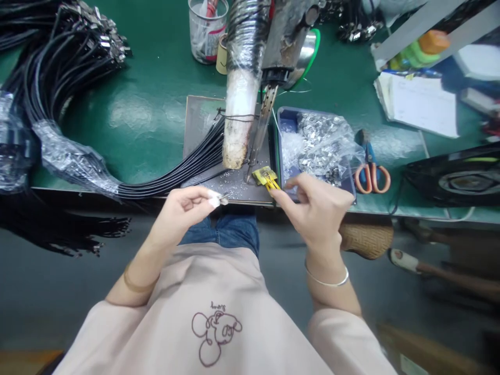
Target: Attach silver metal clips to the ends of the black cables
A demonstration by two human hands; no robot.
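Close to the board's front edge, my left hand (187, 205) pinches a small metal piece (223, 197) between thumb and forefinger; white wrapping covers its fingertips. My right hand (318, 205) is over the front of the blue tray (279, 151), thumb and forefinger apart. Its thumb is beside a yellow and black object (271, 181), whose kind I cannot make out; the other fingers are curled and partly hidden. A soldering iron (262, 127) points down at the grey board (199, 117), its tip close to the yellow object. Black cables (172, 172) run across the board.
A wrapped tube (238, 114) hangs beside the iron. Small metal parts (324, 138) and plastic bags fill the tray. Orange-handled cutters (371, 166) and a black fan-like device (453, 177) are at the right. Cable bundles (66, 140) take up the left; a cup (207, 34) stands behind.
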